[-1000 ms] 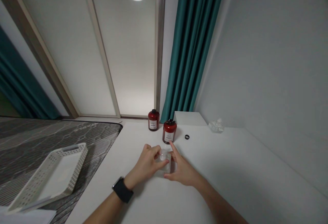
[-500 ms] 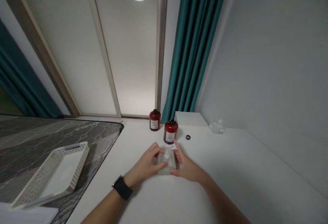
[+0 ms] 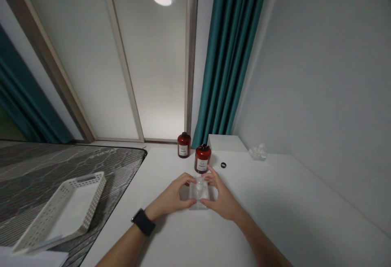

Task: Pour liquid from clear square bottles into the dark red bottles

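A clear plastic packaging piece (image 3: 199, 202), squarish with a raised rounded part in its middle, is at the white table's centre. My left hand (image 3: 175, 193) curves round its left side, thumb at the near edge and fingers at the far edge. On the other side my right hand (image 3: 222, 197) grips it the same way, thumb near the left thumb. Just beyond the fingers stands a dark red bottle (image 3: 202, 159) with a white label and black top. Whether something lies inside the clear piece I cannot tell.
A second red bottle (image 3: 183, 145) stands farther back to the left. A small black ring (image 3: 223, 165), a white box (image 3: 227, 143) and crumpled clear plastic (image 3: 258, 152) are at the back right. Left of the white table (image 3: 183, 238), a white perforated basket (image 3: 97, 202) sits on a grey surface.
My left thumb and fingers have moved off the middle of the clear piece to its left edges. My right thumb has moved inward, to its near edge. The bottles have stayed put.
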### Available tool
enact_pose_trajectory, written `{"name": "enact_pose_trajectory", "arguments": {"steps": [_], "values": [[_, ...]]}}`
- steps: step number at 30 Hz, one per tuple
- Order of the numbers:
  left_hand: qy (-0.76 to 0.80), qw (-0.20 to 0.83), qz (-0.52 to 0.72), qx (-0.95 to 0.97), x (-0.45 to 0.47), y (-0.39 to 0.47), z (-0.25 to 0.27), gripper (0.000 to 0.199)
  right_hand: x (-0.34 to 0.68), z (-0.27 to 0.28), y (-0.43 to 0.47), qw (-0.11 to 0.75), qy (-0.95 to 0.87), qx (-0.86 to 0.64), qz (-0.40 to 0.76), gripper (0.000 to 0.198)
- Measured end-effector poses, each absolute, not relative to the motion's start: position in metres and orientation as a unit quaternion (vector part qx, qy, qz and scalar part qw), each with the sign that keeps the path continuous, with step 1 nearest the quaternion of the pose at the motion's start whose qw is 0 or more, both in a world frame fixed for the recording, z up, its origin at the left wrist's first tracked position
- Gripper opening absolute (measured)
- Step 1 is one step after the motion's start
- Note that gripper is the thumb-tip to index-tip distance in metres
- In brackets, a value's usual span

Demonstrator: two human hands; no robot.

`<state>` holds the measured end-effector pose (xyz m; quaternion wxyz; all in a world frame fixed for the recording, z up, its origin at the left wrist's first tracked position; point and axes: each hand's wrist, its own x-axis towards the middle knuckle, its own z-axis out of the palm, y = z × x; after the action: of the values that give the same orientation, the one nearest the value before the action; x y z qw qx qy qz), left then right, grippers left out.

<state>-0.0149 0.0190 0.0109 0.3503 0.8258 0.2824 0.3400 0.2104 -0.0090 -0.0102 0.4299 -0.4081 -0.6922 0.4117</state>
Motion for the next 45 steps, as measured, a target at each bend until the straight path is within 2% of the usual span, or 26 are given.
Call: {"name": "enact_pose_trajectory", "arguments": {"steps": [4, 13, 19, 23, 27, 29, 33, 35, 37, 41, 45], "values": [[0.283, 0.356, 0.333, 0.826, -0.015, 0.020, 0.010, 0.042, 0.210, -0.007, -0.010, 0.400, -0.700, -0.435, 0.402, 0.087], [0.287, 0.354, 0.333, 0.825, -0.016, 0.020, 0.008, 0.040, 0.210, -0.011, -0.015, 0.392, -0.728, -0.440, 0.350, 0.053], [0.286, 0.363, 0.334, 0.822, -0.016, 0.020, 0.011, 0.039, 0.213, -0.014, -0.016, 0.377, -0.802, -0.398, 0.240, 0.045], [0.286, 0.365, 0.335, 0.820, -0.016, 0.019, 0.012, 0.040, 0.213, -0.010, -0.016, 0.371, -0.821, -0.377, 0.217, 0.043], [0.291, 0.377, 0.331, 0.814, -0.019, 0.021, 0.007, 0.043, 0.211, -0.009, -0.016, 0.375, -0.783, -0.418, 0.267, 0.046], [0.303, 0.388, 0.326, 0.807, -0.021, 0.024, 0.002, 0.054, 0.211, -0.011, -0.015, 0.388, -0.753, -0.437, 0.304, 0.051], [0.320, 0.378, 0.295, 0.817, -0.022, 0.026, -0.006, 0.076, 0.214, -0.017, -0.011, 0.368, -0.728, -0.452, 0.361, 0.082], [0.326, 0.360, 0.285, 0.826, -0.021, 0.026, -0.008, 0.076, 0.215, -0.021, -0.009, 0.341, -0.730, -0.456, 0.377, 0.098], [0.333, 0.347, 0.285, 0.829, -0.020, 0.025, -0.008, 0.075, 0.216, -0.024, -0.007, 0.323, -0.734, -0.458, 0.384, 0.105], [0.339, 0.341, 0.281, 0.831, -0.019, 0.023, -0.004, 0.070, 0.216, -0.024, -0.005, 0.320, -0.738, -0.459, 0.377, 0.107], [0.341, 0.333, 0.277, 0.834, -0.018, 0.023, -0.003, 0.069, 0.213, -0.014, -0.011, 0.377, -0.743, -0.444, 0.330, 0.088]]}}
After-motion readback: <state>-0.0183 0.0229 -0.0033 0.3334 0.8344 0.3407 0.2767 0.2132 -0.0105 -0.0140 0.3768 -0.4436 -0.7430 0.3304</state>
